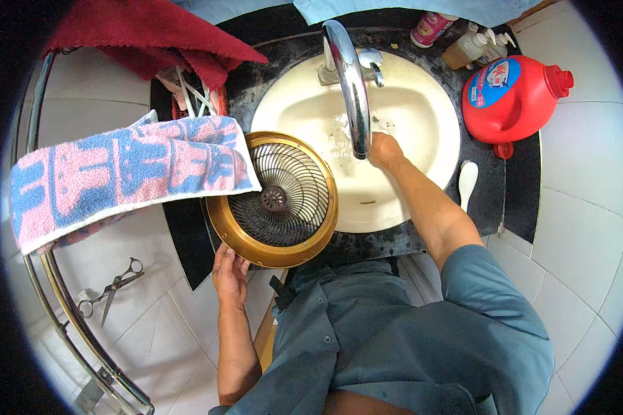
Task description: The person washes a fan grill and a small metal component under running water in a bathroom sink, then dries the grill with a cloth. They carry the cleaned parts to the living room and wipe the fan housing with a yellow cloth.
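Observation:
My left hand (230,274) grips the lower edge of a round fan grille (303,205) with a gold rim and dark spiral slats. The grille is tilted against the left side of a cream oval washbasin (363,212), its hub facing up. Inside the basin is my right hand (384,149), under the chrome faucet spout (349,88). The spout and my wrist hide its fingers, so what it holds or touches cannot be made out. Water or suds glisten around it. A pink and blue towel (130,176) overlaps the grille's upper left.
A red detergent jug (509,101) stands on the black counter (485,202), right of the basin. Nearby are a white-handled brush or similar item (467,181), pump bottles (467,49) and a pink bottle (431,30). Scissors (114,288) hang left by a chrome rail (75,316). A red towel (150,36) hangs above.

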Motion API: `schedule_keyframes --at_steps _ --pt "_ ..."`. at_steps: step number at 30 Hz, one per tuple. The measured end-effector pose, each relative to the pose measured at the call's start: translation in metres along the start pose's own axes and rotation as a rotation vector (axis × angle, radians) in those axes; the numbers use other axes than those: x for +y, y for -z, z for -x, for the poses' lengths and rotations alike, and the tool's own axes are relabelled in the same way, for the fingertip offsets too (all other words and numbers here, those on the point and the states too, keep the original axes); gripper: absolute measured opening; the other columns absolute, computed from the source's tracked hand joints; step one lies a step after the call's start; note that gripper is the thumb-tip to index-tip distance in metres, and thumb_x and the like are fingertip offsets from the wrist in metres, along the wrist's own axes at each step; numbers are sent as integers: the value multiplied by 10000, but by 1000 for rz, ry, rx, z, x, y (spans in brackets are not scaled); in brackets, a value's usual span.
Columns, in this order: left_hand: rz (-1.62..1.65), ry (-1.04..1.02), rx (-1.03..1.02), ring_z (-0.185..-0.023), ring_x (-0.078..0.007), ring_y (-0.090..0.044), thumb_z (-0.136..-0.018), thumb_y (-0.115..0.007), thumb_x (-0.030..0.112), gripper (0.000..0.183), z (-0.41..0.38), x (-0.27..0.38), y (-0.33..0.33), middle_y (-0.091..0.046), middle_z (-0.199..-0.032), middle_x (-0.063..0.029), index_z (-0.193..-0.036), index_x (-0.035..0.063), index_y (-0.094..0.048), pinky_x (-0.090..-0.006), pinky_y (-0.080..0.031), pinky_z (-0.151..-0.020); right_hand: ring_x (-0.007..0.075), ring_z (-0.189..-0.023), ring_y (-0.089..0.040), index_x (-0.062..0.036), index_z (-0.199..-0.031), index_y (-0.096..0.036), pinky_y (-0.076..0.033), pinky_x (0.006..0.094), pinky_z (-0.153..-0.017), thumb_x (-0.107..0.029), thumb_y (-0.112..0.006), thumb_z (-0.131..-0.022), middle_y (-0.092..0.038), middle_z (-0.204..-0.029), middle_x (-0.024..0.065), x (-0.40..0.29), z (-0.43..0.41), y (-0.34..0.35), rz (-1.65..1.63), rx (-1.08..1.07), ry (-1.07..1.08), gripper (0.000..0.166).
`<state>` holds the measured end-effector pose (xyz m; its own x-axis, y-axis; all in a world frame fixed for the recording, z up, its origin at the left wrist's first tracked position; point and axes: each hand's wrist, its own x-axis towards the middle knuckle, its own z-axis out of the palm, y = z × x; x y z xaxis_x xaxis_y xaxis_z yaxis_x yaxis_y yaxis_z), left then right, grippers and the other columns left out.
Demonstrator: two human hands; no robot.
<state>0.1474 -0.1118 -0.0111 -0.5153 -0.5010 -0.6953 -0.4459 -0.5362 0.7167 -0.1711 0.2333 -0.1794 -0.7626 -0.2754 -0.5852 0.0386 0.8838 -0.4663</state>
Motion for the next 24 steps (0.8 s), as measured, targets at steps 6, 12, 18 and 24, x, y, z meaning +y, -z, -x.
schedule_keyframes --at_steps 6,12,18,24 --pt "-21 8 66 -1160 -202 -679 -1049 -626 236 450 6 1 -6 -688 -1302 -49 -1460 70 -551 -356 -535 -964 408 -1099 -679 16 -1188 -680 -530 449 -1014 -191 -693 -919 -697 -1215 272 9 -2 -15 22 106 11 340" --pt "-17 -16 15 -1171 -201 -679 -1050 -618 231 431 6 2 -2 -689 -1296 -50 -1446 69 -561 -351 -542 -960 369 -990 -693 -25 -1115 -706 -530 455 -925 -313 -599 -1005 -740 -1014 210 7 -2 -13 -134 95 116 327" --pt "-33 -9 54 -1148 -191 -684 -1052 -618 225 417 7 6 -8 -691 -1289 -43 -1435 69 -568 -347 -547 -948 199 -688 -549 -29 -1042 -698 -480 352 -653 -446 -627 -1039 -649 -789 96 15 -9 -9 -714 -119 -120 423" --pt "-34 3 43 -1128 -177 -686 -1052 -627 233 405 3 4 -5 -695 -1276 -29 -1426 87 -577 -348 -551 -932 115 -655 -530 -54 -1213 -673 -452 297 -573 -88 -769 -893 -607 -828 21 23 -12 -17 -771 -33 32 335"
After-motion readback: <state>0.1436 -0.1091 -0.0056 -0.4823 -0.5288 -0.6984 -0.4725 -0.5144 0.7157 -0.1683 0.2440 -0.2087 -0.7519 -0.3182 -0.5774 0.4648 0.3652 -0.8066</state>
